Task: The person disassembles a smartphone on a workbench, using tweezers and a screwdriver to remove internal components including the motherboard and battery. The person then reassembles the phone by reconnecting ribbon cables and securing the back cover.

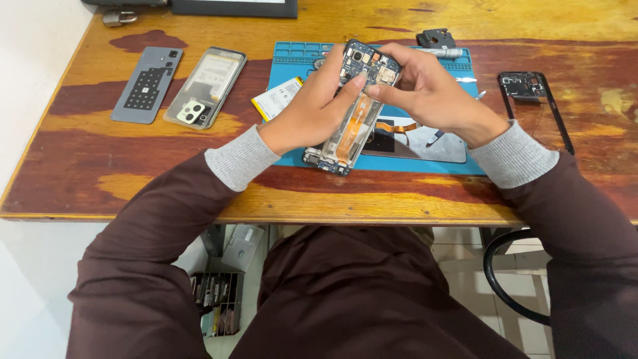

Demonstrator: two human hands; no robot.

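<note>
An opened phone (pixel 352 126) with its back removed stands tilted on a blue work mat (pixel 292 63), its lower end resting on the mat. Inside it, circuit boards and an orange flex cable show. My left hand (pixel 312 106) grips the phone's left side, thumb pressed near the upper board. My right hand (pixel 425 86) holds the top right, fingers pinching at the board near the camera end. A loose battery (pixel 276 98) lies on the mat just left of my left hand.
On the wooden desk (pixel 133 179), a grey plate (pixel 146 83) and a clear back cover with camera cutouts (pixel 205 86) lie at the left. A black phone frame (pixel 531 93) lies at the right. A small black part (pixel 435 38) and a metal tool (pixel 442 51) sit behind the mat.
</note>
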